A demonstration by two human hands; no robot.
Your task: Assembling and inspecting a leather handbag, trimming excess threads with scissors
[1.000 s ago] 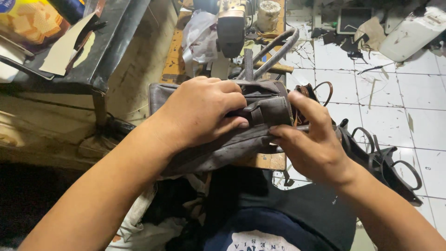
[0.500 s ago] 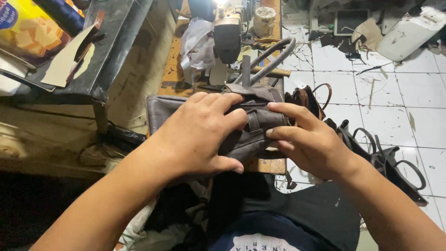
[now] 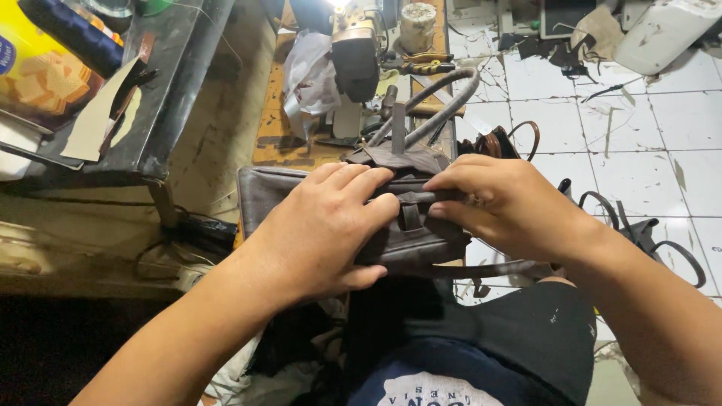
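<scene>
Two hands, one grey bag

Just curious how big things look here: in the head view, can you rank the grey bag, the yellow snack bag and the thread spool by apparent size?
1. Grey bag, though nearness to the camera enlarges it and hands cover part.
2. Yellow snack bag, cut off by the frame edge.
3. Thread spool, plainly smallest, but farthest away.

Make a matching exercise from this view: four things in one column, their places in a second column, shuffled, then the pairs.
Things:
1. brown bag
2. sewing machine head
3. yellow package
4. black straps

Places:
A. top left corner
B. on the white tiled floor, to the right
C. between the left hand and right hand
D. top centre, on the wooden table

Pairs: 1-C, 2-D, 3-A, 4-B
</scene>
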